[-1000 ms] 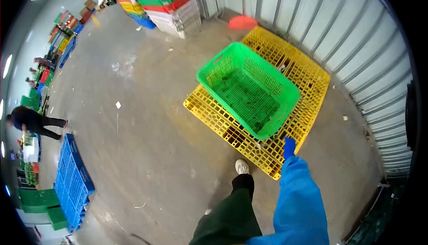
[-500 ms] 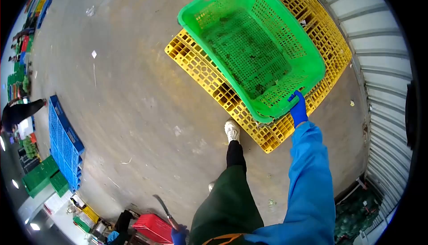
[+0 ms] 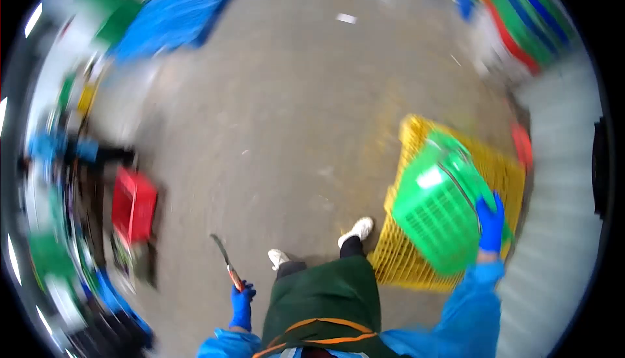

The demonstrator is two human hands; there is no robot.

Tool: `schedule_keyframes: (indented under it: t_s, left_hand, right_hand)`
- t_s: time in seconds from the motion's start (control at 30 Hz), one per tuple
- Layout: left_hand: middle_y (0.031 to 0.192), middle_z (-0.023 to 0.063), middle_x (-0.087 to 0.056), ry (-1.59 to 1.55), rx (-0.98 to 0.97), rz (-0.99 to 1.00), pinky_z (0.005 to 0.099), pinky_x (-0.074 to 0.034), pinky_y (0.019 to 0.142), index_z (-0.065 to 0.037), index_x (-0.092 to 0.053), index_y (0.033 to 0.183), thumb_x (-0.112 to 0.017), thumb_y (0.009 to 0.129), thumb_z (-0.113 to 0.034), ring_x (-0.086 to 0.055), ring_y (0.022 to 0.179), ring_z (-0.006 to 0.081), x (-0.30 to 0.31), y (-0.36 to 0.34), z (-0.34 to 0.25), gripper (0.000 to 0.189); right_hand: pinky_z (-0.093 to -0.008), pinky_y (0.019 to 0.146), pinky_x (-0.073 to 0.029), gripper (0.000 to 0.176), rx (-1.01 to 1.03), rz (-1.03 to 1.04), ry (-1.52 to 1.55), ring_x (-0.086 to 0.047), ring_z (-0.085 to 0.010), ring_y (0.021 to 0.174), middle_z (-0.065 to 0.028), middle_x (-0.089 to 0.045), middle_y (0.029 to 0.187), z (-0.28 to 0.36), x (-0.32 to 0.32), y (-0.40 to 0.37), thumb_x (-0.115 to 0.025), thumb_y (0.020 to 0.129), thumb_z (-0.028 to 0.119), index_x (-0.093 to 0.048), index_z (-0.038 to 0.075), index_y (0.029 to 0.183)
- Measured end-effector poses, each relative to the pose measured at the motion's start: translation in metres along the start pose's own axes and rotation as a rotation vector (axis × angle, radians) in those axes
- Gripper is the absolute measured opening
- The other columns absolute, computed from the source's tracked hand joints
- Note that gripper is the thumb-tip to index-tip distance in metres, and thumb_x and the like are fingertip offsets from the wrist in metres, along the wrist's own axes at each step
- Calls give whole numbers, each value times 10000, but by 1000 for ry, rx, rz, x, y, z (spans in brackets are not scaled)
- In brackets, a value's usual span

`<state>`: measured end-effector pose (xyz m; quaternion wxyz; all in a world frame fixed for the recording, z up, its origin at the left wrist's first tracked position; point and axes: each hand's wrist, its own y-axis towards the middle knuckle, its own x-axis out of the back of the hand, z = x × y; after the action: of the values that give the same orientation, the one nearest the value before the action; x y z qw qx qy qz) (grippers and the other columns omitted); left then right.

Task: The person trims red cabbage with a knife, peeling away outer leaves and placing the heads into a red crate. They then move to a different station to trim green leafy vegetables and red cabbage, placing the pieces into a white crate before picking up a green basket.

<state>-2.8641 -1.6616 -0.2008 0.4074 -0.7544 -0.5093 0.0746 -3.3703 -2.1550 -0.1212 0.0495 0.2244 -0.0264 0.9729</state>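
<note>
In a blue glove, my left hand (image 3: 241, 304) is closed round the handle of a curved knife (image 3: 224, 255), its blade pointing up and away from me. My right hand (image 3: 490, 222), also gloved in blue, grips the rim of a green perforated basket (image 3: 435, 209). The basket is tipped on its side, its outer wall and slotted surface facing up, over a yellow pallet (image 3: 508, 169). The fingertips of my right hand are partly hidden by the rim and slightly blurred.
A red crate (image 3: 133, 206) stands on the floor at the left, with a person in blue (image 3: 81, 150) beyond it. A blue pallet (image 3: 179, 16) lies at the upper left. Stacked coloured crates (image 3: 527, 23) are at the upper right, and a pale ribbed wall (image 3: 563, 182) runs along the right.
The view has swung left. The green basket has gone from upright to tipped over, still in my right hand. My left hand and the knife have come fully into view.
</note>
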Motion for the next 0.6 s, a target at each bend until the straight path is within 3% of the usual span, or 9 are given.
schedule_keyframes:
  t_s: [0.03,0.1,0.17,0.23,0.27,0.33,0.43,0.53,0.6]
  left_hand:
    - [872,122,-607,-73,44,-49,286,-488,531,2,-466,1112,-560,684,-17,-612,650,196,8,-2,16,439]
    - [867,124,-613,-216,97,-165,297,-503,556,-1,-480,1097,-560,685,6,-617,663,202,37,-20,38,419]
    - [864,129,-615,-369,150,-250,304,-514,570,-3,-483,1090,-559,696,14,-621,668,208,70,-20,91,401]
    - [796,120,-609,-613,179,-363,311,-519,548,-5,-508,1009,-552,723,10,-617,610,207,105,-12,168,291]
    - [693,90,-579,-515,235,-421,313,-498,485,-15,-535,873,-582,724,-22,-588,533,194,102,-12,160,156]
    - [622,67,-541,-485,188,-512,319,-469,438,-29,-533,763,-609,721,-60,-552,477,179,136,-7,211,93]
    - [612,64,-534,-640,348,-765,318,-446,416,-33,-523,730,-611,716,-71,-532,464,172,202,-21,226,97]
    - [620,69,-538,-1041,362,-867,313,-442,408,-37,-519,750,-597,729,-72,-522,455,176,279,-36,221,87]
    - [627,70,-544,-1222,319,-895,306,-437,401,-38,-523,780,-602,741,-85,-515,449,174,310,-25,225,99]
  right_hand:
    - [-286,774,-456,302,-15,129,-27,-559,-149,888,-72,-607,1010,43,-16,-7,-626,839,112,-567,-2,1111]
    - [-322,801,-448,348,43,235,-359,-553,-191,910,-105,-606,983,76,-43,-13,-659,813,156,-575,-33,1093]
    - [-344,818,-444,413,104,208,-614,-562,-207,921,-134,-619,967,28,-64,11,-721,745,224,-587,-59,1014]
    - [-406,543,-420,229,884,430,-1156,-541,-239,637,-75,-615,767,119,-122,-54,-554,864,277,-642,72,913]
    - [-379,522,-403,248,906,466,-1113,-508,-218,598,-98,-594,713,123,-145,-33,-620,833,312,-645,76,907]
    - [-368,513,-403,316,7,632,-556,-490,-227,578,-152,-581,697,204,-229,-113,-683,773,338,-642,68,932]
    - [-333,556,-427,254,276,864,-474,-517,-178,632,-104,-587,703,233,-355,-166,-682,760,248,-616,39,890]
    - [-298,599,-451,200,481,1022,-393,-545,-130,687,-55,-592,708,262,-445,-231,-681,748,159,-589,11,847]
    - [-288,612,-460,152,415,1149,-271,-560,-138,683,-65,-599,688,289,-499,-290,-644,751,118,-574,15,840]
